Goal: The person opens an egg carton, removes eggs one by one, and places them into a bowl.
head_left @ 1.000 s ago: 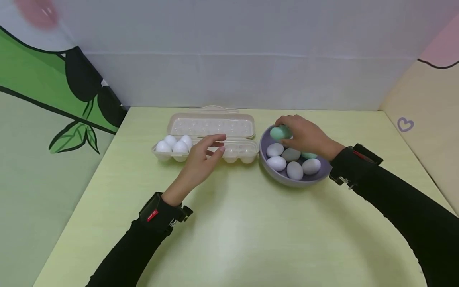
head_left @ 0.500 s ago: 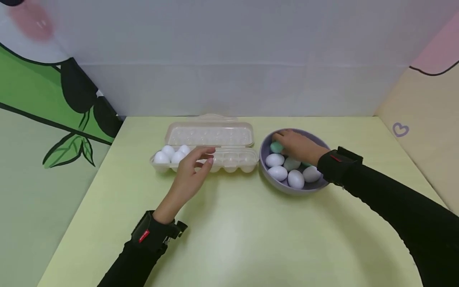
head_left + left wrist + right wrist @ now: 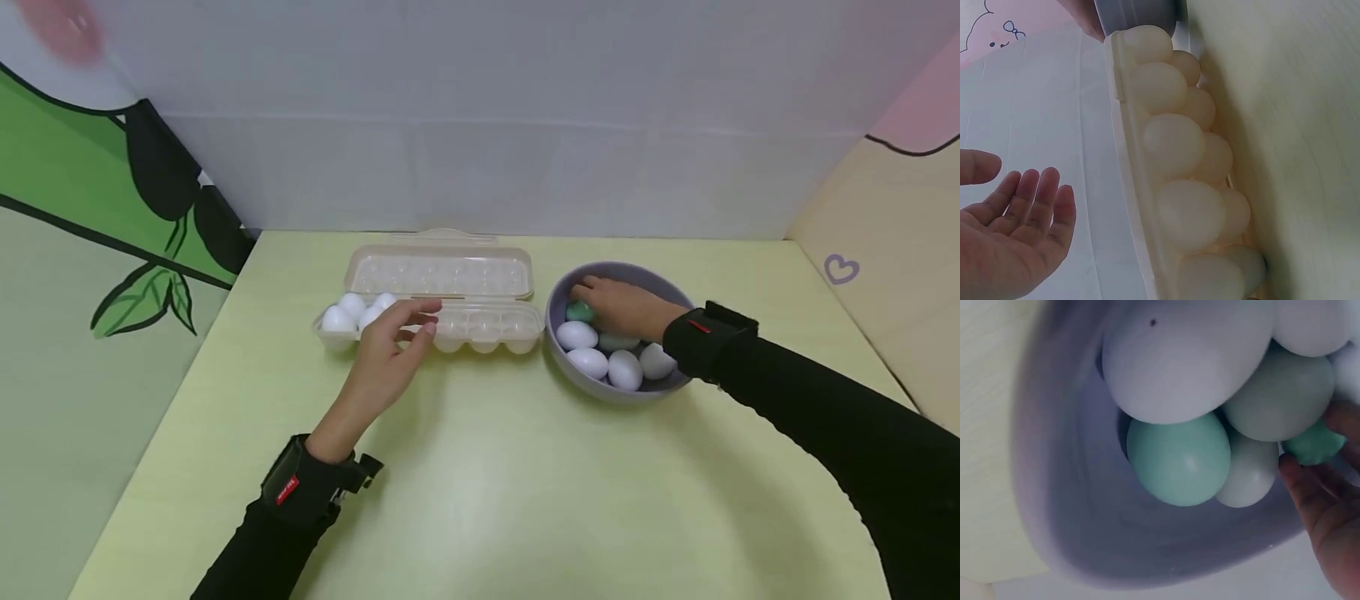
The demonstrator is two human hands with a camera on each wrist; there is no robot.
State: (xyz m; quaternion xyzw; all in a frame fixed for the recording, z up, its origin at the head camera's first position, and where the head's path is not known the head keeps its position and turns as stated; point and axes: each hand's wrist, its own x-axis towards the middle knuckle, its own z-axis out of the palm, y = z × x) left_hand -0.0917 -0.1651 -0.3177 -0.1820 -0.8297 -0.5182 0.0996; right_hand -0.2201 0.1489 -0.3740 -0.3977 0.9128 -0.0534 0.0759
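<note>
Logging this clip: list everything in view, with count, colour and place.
Table: one, pale yellow-green, foreground
Bowl: one, greyish purple, on the table
Carton: one, pale cream, left of the bowl, lid open
Carton eggs: at least four, white, left end
Bowl eggs: at least four off-white, two green, one grey
Backdrop: one, pale grey, behind the table
Heart drawing: one, purple, far right
Wristbands: two, black, on wrists
Left hand: one, bare, by the carton
Right hand: one, bare, fingers around a green egg

A pale yellow table (image 3: 525, 483) bears an open egg carton (image 3: 450, 273) and purple bowl (image 3: 600, 391).
</note>
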